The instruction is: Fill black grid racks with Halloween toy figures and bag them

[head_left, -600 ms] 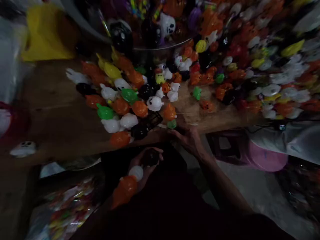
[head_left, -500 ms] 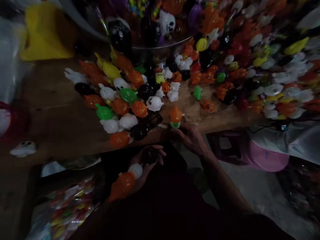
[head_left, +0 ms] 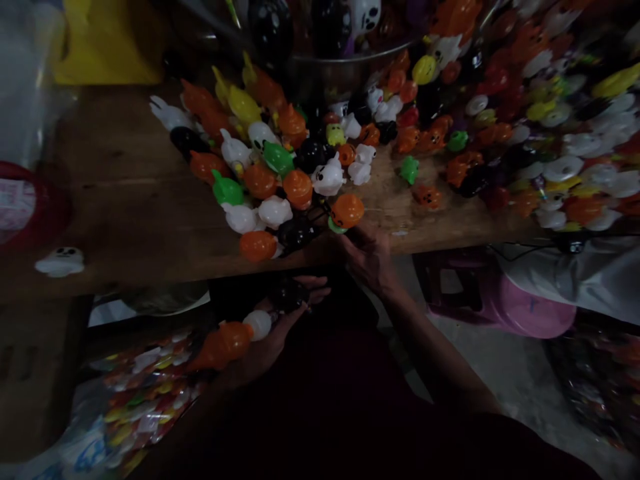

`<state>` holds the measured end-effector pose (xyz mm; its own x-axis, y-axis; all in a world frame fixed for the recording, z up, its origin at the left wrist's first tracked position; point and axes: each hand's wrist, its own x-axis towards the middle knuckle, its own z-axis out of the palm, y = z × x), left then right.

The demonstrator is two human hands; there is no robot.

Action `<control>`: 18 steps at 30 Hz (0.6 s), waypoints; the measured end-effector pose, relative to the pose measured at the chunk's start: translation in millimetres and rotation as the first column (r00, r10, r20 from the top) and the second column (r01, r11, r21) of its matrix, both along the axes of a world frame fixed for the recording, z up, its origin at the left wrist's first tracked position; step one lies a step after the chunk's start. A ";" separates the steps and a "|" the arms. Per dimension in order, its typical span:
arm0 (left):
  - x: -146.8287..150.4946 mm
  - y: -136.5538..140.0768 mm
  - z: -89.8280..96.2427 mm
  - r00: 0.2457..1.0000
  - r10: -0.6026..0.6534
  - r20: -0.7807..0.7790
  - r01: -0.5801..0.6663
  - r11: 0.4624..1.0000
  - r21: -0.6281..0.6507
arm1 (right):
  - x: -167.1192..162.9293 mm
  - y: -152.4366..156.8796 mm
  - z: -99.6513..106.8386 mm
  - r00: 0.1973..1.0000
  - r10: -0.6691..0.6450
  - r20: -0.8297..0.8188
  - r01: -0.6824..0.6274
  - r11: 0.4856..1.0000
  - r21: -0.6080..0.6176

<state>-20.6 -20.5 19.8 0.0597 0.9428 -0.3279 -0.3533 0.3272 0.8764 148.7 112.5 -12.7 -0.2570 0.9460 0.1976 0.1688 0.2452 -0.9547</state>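
Note:
In my left hand [head_left: 287, 327], below the table edge, rests a dark round toy [head_left: 289, 293], the thumb over it and the fingers stretched past it. An orange toy [head_left: 225, 343] with a white ball-shaped part [head_left: 259, 325] lies along the same hand and wrist. My right hand [head_left: 367, 257] is at the table's front edge, its fingers bent and closed at the base of an orange pumpkin toy [head_left: 349, 210] with a green underside. That toy tilts beside a black toy [head_left: 297, 232] and a white ghost toy [head_left: 329, 177]; the fingertips are partly hidden.
Rows of small orange, white, green and black toys [head_left: 260, 180] lie on the wooden table [head_left: 115, 173]. A large clear bowl [head_left: 345, 59] of toys stands behind, with a big pile [head_left: 565, 167] at right. Below are a pink stool [head_left: 535, 310] and bagged toys [head_left: 145, 400].
My right hand and the orange pumpkin toy have moved left, closer to the grouped toys, and the toy now tilts. My left hand has turned slightly with its toys. The whole view has shifted.

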 end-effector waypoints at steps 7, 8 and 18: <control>1.7 6.4 -7.3 0.979 0.099 0.178 -0.097 0.995 -0.020 | -15.1 10.4 -13.3 0.998 -0.029 0.056 0.026 0.999 0.040; 1.0 6.5 -7.6 0.979 0.101 0.178 -0.097 0.995 -0.033 | -13.7 11.9 -12.9 0.995 -0.027 0.095 0.019 0.996 0.082; -3.1 8.5 -16.8 0.960 0.054 0.276 -0.034 0.996 -0.077 | 1.9 20.3 4.1 0.951 0.046 0.306 -0.181 0.886 0.428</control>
<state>-23.7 -12.0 2.9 0.1167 0.9216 -0.3701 -0.5951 0.3632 0.7169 150.7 132.8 -8.6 -0.4653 0.7345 0.4939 0.3563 0.6662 -0.6551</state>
